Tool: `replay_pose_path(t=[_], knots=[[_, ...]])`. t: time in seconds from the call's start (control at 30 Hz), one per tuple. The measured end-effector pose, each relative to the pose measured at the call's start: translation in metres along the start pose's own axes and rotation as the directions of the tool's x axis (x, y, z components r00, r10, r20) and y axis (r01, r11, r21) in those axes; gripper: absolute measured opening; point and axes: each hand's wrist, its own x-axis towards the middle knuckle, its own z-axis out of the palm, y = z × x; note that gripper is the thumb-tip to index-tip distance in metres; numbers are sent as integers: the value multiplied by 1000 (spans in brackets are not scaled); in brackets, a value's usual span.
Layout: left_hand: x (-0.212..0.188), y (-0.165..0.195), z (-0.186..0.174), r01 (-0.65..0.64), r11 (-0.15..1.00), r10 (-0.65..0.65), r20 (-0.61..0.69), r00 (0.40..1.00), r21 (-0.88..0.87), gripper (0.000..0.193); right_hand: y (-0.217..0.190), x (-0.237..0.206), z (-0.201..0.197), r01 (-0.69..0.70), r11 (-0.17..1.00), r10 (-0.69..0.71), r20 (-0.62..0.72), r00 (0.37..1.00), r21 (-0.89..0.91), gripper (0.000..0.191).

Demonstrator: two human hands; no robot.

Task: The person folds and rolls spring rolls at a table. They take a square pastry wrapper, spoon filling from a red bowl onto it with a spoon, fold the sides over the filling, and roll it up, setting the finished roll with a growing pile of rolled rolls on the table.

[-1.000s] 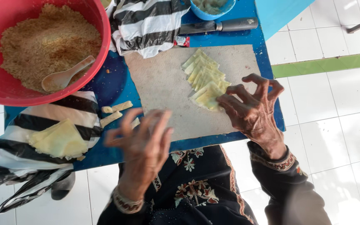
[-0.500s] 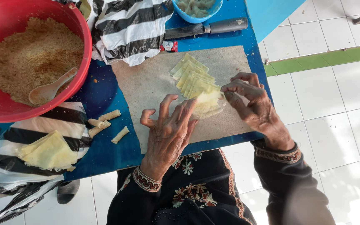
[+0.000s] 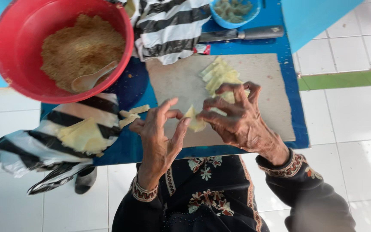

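A small pale yellow dough wrapper is pinched between both my hands above a worn grey cutting board. My left hand grips its left edge with thumb and fingers; my right hand holds its right side, fingers curled. A row of overlapping yellow wrappers lies on the board just beyond my right hand. A red bowl of brown crumbly filling with a pale spoon stands at the upper left.
A blue table carries the board. A black-and-white striped cloth at left holds a stack of yellow sheets; another striped cloth lies behind. Rolled pieces, a knife and a blue bowl are nearby. White tiled floor surrounds.
My left hand came in from the left to meet my right hand. One wrapper was lifted off the row and is now held between both hands.
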Motion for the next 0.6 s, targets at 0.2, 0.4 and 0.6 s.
replay_pose_path(t=[0.2, 0.4, 0.6], knots=[[-26, -10, -12, -78, 978, 77, 17, 997, 195, 49, -20, -9, 20, -81, 996, 80, 28, 996, 23, 34], [-23, -14, -15, -94, 980, 87, 46, 995, 175, 46, -27, -23, 23, -151, 987, 153, 29, 988, -62, 32], [-25, -13, -18, -155, 973, 141, 88, 986, 173, 32, -26, -27, 29, -202, 978, 204, 44, 978, -48, 31]])
